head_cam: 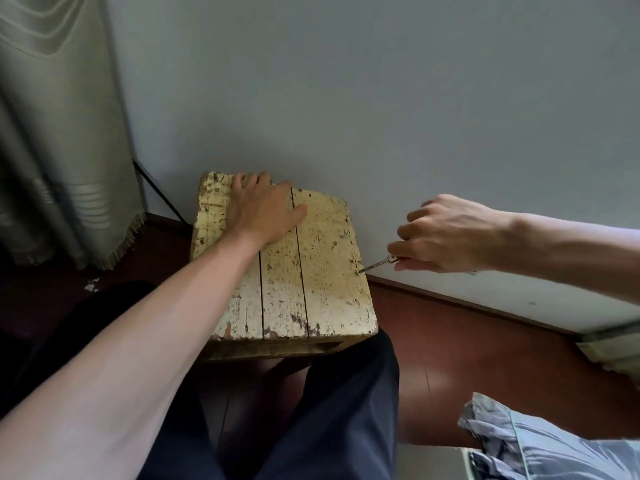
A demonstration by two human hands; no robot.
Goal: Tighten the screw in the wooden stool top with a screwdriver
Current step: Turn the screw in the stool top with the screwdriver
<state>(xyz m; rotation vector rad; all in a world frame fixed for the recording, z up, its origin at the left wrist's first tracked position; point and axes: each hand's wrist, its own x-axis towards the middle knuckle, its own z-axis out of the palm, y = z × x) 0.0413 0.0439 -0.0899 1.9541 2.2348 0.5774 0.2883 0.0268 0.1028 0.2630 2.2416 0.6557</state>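
Note:
A worn wooden stool top (322, 271) with flaking yellow-white paint stands against the wall. My left hand (263, 209) lies flat on its far left part, fingers spread and pressing down. My right hand (446, 233) is closed around a screwdriver (375, 265), most of whose handle is hidden in the fist. Its thin metal shaft slants down to the left, and the tip meets a screw (358, 271) near the top's right edge. Another screw or nail (345, 234) sticks up a little farther back.
The pale wall is directly behind the stool. A fringed curtain (62, 133) hangs at the left, with a black cable (159, 192) beside it. The floor (467, 358) is red-brown. My dark trouser legs (329, 410) are in front. Crumpled blue cloth (540, 441) lies at bottom right.

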